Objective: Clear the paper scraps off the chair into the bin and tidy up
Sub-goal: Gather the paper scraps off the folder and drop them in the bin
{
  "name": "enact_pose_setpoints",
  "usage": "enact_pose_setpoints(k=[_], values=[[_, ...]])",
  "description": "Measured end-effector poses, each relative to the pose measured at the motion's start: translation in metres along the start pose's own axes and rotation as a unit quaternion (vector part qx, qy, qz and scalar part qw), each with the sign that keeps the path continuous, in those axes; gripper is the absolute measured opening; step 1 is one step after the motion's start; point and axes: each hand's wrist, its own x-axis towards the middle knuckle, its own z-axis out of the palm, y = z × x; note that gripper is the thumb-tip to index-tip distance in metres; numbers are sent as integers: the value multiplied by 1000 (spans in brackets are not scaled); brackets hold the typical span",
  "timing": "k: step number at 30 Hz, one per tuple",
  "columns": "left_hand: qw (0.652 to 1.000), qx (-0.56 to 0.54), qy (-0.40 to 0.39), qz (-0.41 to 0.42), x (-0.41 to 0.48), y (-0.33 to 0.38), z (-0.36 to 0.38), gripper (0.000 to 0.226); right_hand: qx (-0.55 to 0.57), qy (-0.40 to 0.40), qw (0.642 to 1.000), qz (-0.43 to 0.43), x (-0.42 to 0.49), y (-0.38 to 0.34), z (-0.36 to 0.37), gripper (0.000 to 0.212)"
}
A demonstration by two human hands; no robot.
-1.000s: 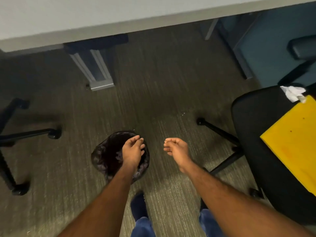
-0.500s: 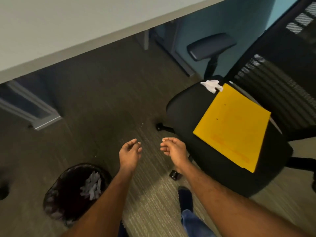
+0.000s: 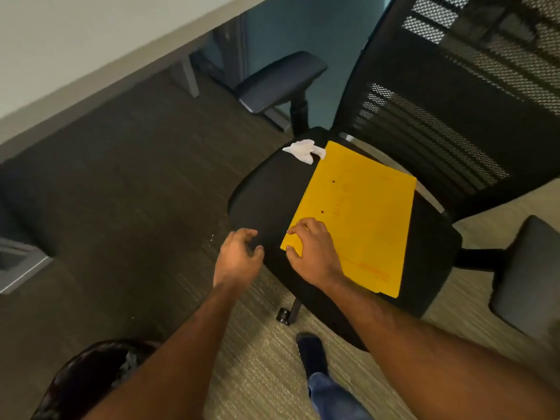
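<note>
A black office chair seat carries a yellow folder. One crumpled white paper scrap lies at the seat's far edge, touching the folder's far corner. My right hand sits on the folder's near left corner, with fingers and thumb pinching that corner. My left hand hovers at the seat's left edge with its fingers curled apart and nothing in it. The bin, lined with a dark bag, stands at the bottom left, partly hidden by my left forearm, and has white scraps inside.
The mesh backrest rises at the right, with armrests at the far side and near right. A white desk overhangs the top left, its leg base at the left. My foot stands by a chair caster.
My view swung from the bin to the chair. Both hands moved forward from above the floor, the right one landing on the folder's corner and the left one reaching the seat edge.
</note>
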Motion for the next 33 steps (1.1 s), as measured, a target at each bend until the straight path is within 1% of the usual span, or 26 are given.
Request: enact_pose_setpoints(k=[6,12,18,21,25,27,29,33], values=[[996,67,-32,46,29,28,25,39,-29,10,999,18,24,39,-11,38],[992,96,-41,71,69,53,46,40,-33,17,999,31,62,68,-20,40],[989,119,-42,82,124,86,59,45,-25,29,999,35,119,86,-34,42],[988,121,-33,88,152,102,63,50,-22,42,999,24,148,89,-40,45],[986,130,8,103,179,121,67,58,-24,52,998,11,180,89,-45,52],[985,137,15,107,190,128,68,65,-19,46,999,2,193,89,-46,57],[983,145,1,108,200,132,68,71,-10,29,1000,-4,204,90,-45,64],[972,195,-50,123,215,137,65,80,-9,-43,999,-5,221,92,-42,84]])
